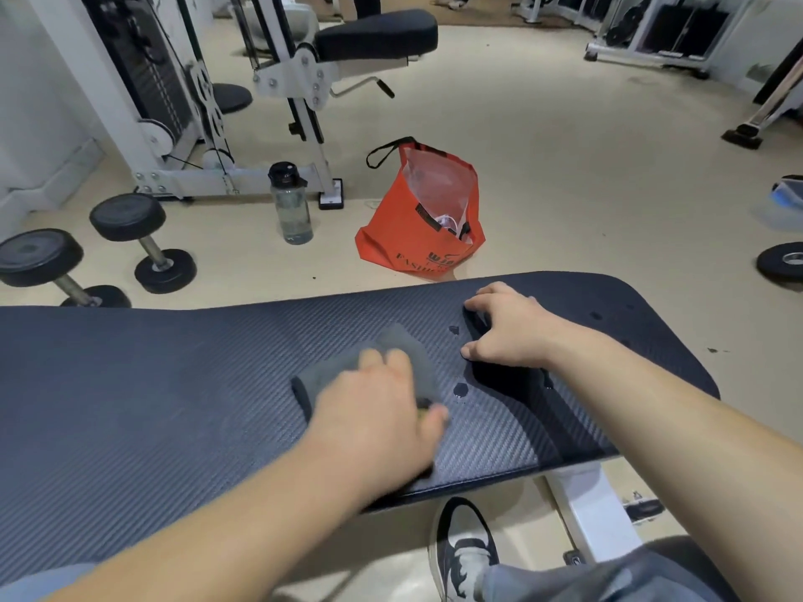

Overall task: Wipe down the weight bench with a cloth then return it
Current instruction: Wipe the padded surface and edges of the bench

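Observation:
The weight bench [152, 384] has a dark ribbed pad that runs across the lower half of the view. A folded grey cloth [347, 367] lies on the pad near its middle. My left hand [382, 410] lies on top of the cloth, fingers spread over it and thumb at its near edge. My right hand [508, 328] rests on the pad to the right of the cloth, fingertips and thumb touching the surface. Small dark wet spots [460, 389] dot the pad between and beside my hands.
An orange shopping bag [417, 228] stands open on the floor beyond the bench, with a water bottle [292, 206] to its left. Dumbbells [143, 241] lie at the far left. A white cable machine [278, 93] stands behind. My shoe [462, 549] is under the bench.

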The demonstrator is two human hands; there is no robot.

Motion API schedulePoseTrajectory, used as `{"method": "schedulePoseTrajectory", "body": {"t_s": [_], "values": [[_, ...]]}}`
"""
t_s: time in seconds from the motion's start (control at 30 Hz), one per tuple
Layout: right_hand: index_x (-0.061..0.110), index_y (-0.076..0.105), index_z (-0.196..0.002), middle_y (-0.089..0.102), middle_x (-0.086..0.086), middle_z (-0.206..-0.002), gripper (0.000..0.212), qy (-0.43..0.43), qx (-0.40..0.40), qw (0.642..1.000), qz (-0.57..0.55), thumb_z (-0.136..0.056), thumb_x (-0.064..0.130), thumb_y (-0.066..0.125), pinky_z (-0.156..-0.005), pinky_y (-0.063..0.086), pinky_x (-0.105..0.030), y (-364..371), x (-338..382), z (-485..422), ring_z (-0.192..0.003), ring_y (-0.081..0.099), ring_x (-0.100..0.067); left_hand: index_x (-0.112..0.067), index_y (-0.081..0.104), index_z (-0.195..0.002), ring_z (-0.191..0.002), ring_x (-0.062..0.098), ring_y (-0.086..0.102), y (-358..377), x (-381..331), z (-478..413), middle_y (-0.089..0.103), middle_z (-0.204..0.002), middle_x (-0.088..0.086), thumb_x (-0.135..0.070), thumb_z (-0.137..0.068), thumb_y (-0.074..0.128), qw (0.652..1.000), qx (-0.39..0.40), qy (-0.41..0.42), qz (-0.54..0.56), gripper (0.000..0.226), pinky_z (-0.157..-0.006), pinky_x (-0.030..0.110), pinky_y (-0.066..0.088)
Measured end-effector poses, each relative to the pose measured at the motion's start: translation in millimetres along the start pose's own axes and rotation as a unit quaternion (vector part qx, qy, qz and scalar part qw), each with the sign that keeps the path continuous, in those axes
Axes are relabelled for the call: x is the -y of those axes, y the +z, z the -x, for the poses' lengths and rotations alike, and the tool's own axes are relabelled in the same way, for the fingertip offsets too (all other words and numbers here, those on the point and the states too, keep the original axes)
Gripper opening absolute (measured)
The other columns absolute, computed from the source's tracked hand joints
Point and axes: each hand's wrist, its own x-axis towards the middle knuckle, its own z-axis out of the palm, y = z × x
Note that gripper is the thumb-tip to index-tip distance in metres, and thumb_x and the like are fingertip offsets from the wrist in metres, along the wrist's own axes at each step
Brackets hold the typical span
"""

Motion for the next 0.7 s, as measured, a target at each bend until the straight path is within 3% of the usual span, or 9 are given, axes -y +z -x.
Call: {"method": "schedulePoseTrajectory", "body": {"t_s": [0.1, 0.23, 0.3, 0.4, 0.47, 0.57, 0.63, 0.7], "values": [[0.019, 0.048, -0.151, 0.036, -0.001, -0.158, 0.073, -0.002, -0.002, 1.0, 0.005, -0.085, 0.036, 0.075, -0.127, 0.01, -0.052, 1.2, -0.1, 1.7, -0.147, 0.038, -0.025, -0.022, 0.046, -0.113, -0.106, 0.033, 0.063, -2.4, -9.4, 12.4, 0.058, -0.118, 0.006, -0.068, -0.087, 0.049, 0.997, 0.031, 0.058, 0.03, 0.053, -0.082, 0.041, 0.051], [0.014, 0.052, -0.144, 0.042, -0.006, -0.153, 0.067, -0.019, -0.026, 0.999, 0.0, -0.085, 0.036, 0.076, -0.124, 0.024, -0.05, -0.2, 0.9, 7.3, -0.143, 0.042, -0.028, -0.024, 0.052, -0.115, -0.114, 0.033, 0.061, -11.9, 33.5, -16.5, 0.056, -0.123, 0.005, -0.068, -0.086, 0.049, 0.997, -0.018, -0.064, 0.028, 0.052, -0.088, 0.043, 0.051], [0.014, 0.052, -0.145, 0.046, -0.006, -0.15, 0.068, -0.029, -0.035, 0.999, -0.009, -0.087, 0.041, 0.076, -0.12, 0.032, -0.046, -2.1, -0.4, 7.8, -0.139, 0.045, -0.028, -0.022, 0.053, -0.118, -0.113, 0.034, 0.06, -6.6, 36.3, -16.0, 0.051, -0.127, 0.008, -0.064, -0.091, 0.046, 0.995, -0.046, -0.084, 0.017, 0.05, -0.087, 0.044, 0.052], [0.019, 0.049, -0.151, 0.048, -0.003, -0.151, 0.071, -0.034, -0.041, 0.998, -0.031, -0.089, 0.043, 0.073, -0.118, 0.036, -0.038, -5.9, -1.7, 9.9, -0.14, 0.047, -0.025, -0.026, 0.055, -0.111, -0.111, 0.028, 0.059, 1.9, 14.2, 2.0, 0.05, -0.123, 0.001, -0.063, -0.09, 0.047, 0.999, -0.014, 0.001, 0.037, 0.043, -0.085, 0.041, 0.051], [0.018, 0.053, -0.149, 0.053, -0.003, -0.15, 0.06, -0.029, -0.054, 0.996, -0.059, -0.094, 0.036, 0.069, -0.115, 0.038, -0.031, -9.8, -5.8, 11.0, -0.14, 0.049, -0.024, -0.032, 0.055, -0.104, -0.108, 0.024, 0.06, 1.1, 10.6, 8.1, 0.05, -0.114, -0.006, -0.066, -0.088, 0.046, 0.998, 0.009, 0.029, 0.054, 0.038, -0.083, 0.039, 0.052], [0.019, 0.061, -0.142, 0.063, -0.002, -0.141, 0.043, 0.017, -0.104, 0.986, -0.128, -0.099, 0.022, 0.055, -0.102, 0.042, -0.027, -22.4, -19.7, 16.0, -0.129, 0.058, -0.022, -0.033, 0.059, -0.107, -0.11, 0.023, 0.059, -3.4, 26.5, -10.9, 0.048, -0.11, -0.006, -0.069, -0.085, 0.046, 0.999, -0.027, -0.017, 0.04, 0.044, -0.086, 0.039, 0.054], [0.019, 0.066, -0.134, 0.069, -0.004, -0.131, 0.04, 0.045, -0.134, 0.975, -0.169, -0.099, 0.014, 0.049, -0.092, 0.044, -0.027, -30.5, -31.2, 20.4, -0.113, 0.06, -0.023, -0.033, 0.062, -0.111, -0.114, 0.025, 0.052, -3.1, 29.8, -27.6, 0.045, -0.112, -0.002, -0.066, -0.087, 0.048, 0.997, -0.058, -0.053, 0.017, 0.044, -0.088, 0.041, 0.054], [0.016, 0.068, -0.128, 0.07, -0.007, -0.129, 0.038, 0.057, -0.143, 0.969, -0.191, -0.097, 0.009, 0.047, -0.093, 0.048, -0.031, -33.6, -42.1, 23.5, -0.114, 0.061, -0.027, -0.03, 0.063, -0.111, -0.116, 0.028, 0.047, -0.5, 20.1, -42.7, 0.043, -0.116, 0.0, -0.06, -0.09, 0.049, 0.996, -0.05, -0.07, 0.011, 0.039, -0.091, 0.043, 0.052]]}}
